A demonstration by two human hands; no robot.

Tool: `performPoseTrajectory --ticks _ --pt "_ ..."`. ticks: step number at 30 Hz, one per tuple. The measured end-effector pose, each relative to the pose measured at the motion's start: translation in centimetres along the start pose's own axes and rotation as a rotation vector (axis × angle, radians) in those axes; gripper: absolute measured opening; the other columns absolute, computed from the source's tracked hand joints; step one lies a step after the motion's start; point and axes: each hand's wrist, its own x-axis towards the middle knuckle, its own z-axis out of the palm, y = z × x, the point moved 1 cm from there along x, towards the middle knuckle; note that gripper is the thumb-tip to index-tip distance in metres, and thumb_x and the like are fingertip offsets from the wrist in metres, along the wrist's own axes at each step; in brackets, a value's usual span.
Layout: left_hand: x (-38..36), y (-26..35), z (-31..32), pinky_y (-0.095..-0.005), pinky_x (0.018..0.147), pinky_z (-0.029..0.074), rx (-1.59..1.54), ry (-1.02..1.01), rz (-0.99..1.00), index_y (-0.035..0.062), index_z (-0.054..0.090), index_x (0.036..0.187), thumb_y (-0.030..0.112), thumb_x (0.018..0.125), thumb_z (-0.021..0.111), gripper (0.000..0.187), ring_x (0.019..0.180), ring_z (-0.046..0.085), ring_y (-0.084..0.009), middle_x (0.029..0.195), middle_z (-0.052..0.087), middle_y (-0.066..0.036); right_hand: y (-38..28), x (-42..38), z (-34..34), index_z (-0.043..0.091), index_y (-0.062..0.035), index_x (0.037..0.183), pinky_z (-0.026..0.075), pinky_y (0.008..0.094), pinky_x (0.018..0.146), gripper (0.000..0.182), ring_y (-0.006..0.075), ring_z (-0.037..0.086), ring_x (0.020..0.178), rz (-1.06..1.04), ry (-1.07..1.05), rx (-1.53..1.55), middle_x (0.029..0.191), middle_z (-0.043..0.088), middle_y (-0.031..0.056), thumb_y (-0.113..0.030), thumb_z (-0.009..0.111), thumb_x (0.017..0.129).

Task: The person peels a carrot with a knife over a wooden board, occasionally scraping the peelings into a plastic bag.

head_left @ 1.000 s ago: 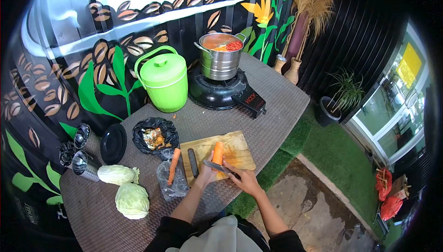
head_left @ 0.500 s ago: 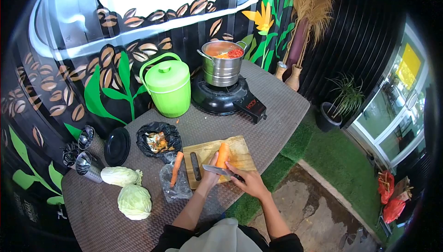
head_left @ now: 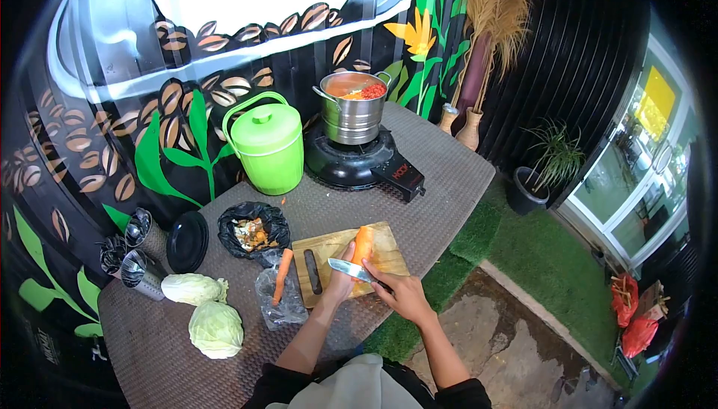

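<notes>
Carrot under the knife at the chopping board, near edge of the worktop.

The left hand (head_left: pixel 342 278) grips a peeled carrot (head_left: pixel 363 243) tilted up over the wooden chopping board (head_left: pixel 389 248), presumably so scrapings fall on the board; the right hand (head_left: pixel 400 294) is closed on a knife (head_left: pixel 351 270) whose blade meets the carrot's lower end. A second carrot (head_left: pixel 281 275) lies on a clear bag at 9 o'clock of the board. At 10 o'clock a black bag (head_left: pixel 253 229) holds vegetable scraps. At 12 o'clock a steel pot (head_left: pixel 354 106) on the stove (head_left: pixel 351 163) contains orange liquid with red pieces; the lidded green bucket (head_left: pixel 267 142) hides its contents.
</notes>
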Motion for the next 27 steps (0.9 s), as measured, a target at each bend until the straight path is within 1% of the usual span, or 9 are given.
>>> performPoseTrajectory --ticks 1,2,4,11,14,16,21,23,27 --pt "-0.2 0.1 0.0 -0.0246 0.052 0.047 0.003 -0.02 -0.028 0.0053 0.056 0.111 0.043 0.1 0.042 0.041 0.07 0.06 -0.0105 0.093 0.061 -0.004 -0.3 0.0 -0.2 0.049 -0.0296 0.136 0.049 0.0376 0.071 0.047 0.0283 0.064 0.072 0.0 0.009 -0.017 0.086 0.068 0.0112 -0.029 0.057 0.09" --pt "-0.2 0.1 0.1 -0.0246 0.052 0.047 0.003 -0.018 -0.027 0.0053 0.056 0.111 0.043 0.1 0.042 0.041 0.07 0.06 -0.0105 0.093 0.061 -0.004 -0.5 0.1 -0.3 0.05 -0.0291 0.136 0.049 0.0369 0.07 0.046 0.0272 0.064 0.071 0.0 0.018 -0.035 0.086 0.068 0.0097 -0.028 0.057 0.09" --pt "-0.1 0.0 0.4 -0.0228 0.043 0.039 -0.007 0.013 -0.003 0.0078 0.056 0.11 0.045 0.1 0.04 0.041 0.061 0.056 -0.0086 0.089 0.061 -0.002 -0.4 0.0 0.1 0.051 -0.0287 0.135 0.049 0.0365 0.068 0.046 0.027 0.064 0.069 -0.019 0.052 -0.052 0.086 0.068 0.0091 -0.027 0.057 0.09" --pt "-0.4 -0.1 0.4 -0.0231 0.043 0.038 -0.003 -0.087 -0.049 0.0091 0.054 0.11 0.046 0.1 0.039 0.041 0.062 0.055 -0.0087 0.087 0.059 -0.002 0.1 -0.6 1.2 0.052 -0.0271 0.134 0.05 0.038 0.068 0.044 0.0277 0.064 0.069 0.083 0.111 -0.009 0.085 0.068 0.008 -0.027 0.056 0.091" --pt "-0.4 0.0 0.5 -0.0241 0.048 0.042 -0.033 -0.153 -0.037 0.0086 0.054 0.11 0.045 0.1 0.039 0.041 0.068 0.056 -0.0092 0.088 0.059 -0.002 -0.1 -0.9 0.6 0.051 -0.027 0.136 0.05 0.0397 0.069 0.045 0.0296 0.063 0.068 0.022 0.129 0.08 0.084 0.067 0.0097 -0.029 0.056 0.091" --pt "-0.7 0.6 1.5 -0.0255 0.057 0.046 -0.06 0.008 -0.019 0.0087 0.054 0.111 0.045 0.099 0.04 0.041 0.074 0.057 -0.0102 0.09 0.059 -0.003 -0.1 -1.1 0.2 0.049 -0.0273 0.137 0.05 0.0399 0.069 0.046 0.0306 0.063 0.067 0.003 0.111 0.072 0.082 0.067 0.0112 -0.03 0.056 0.091" --pt "-0.6 0.5 1.4 -0.0281 0.07 0.05 0.006 -0.001 -0.01 0.0084 0.055 0.112 0.045 0.099 0.043 0.041 0.082 0.059 -0.0115 0.094 0.06 -0.003 -0.1 -1.3 -0.4 0.046 -0.0291 0.139 0.049 0.0402 0.067 0.049 0.032 0.062 0.066 0.052 0.021 0.051 0.077 0.065 0.0144 -0.031 0.056 0.091" --pt "-0.7 0.4 1.8 -0.029 0.072 0.051 0.02 0.029 -0.005 0.0083 0.055 0.113 0.045 0.098 0.044 0.041 0.083 0.06 -0.0119 0.095 0.06 -0.003 0.2 -1.3 -0.2 0.045 -0.0301 0.139 0.049 0.0398 0.068 0.051 0.0342 0.062 0.072 0.105 0.003 0.034 0.093 0.066 0.0159 -0.027 0.058 0.09" --pt "-1.1 0.3 1.7 -0.0314 0.076 0.052 -0.017 0.039 -0.017 0.0064 0.054 0.114 0.042 0.099 0.045 0.04 0.086 0.06 -0.0135 0.096 0.061 -0.005 0.6 -1.0 -0.6 0.045 -0.0296 0.139 0.05 0.0398 0.074 0.052 0.0356 0.063 0.08 0.109 -0.039 0.057 0.103 0.066 0.0161 -0.027 0.058 0.089"
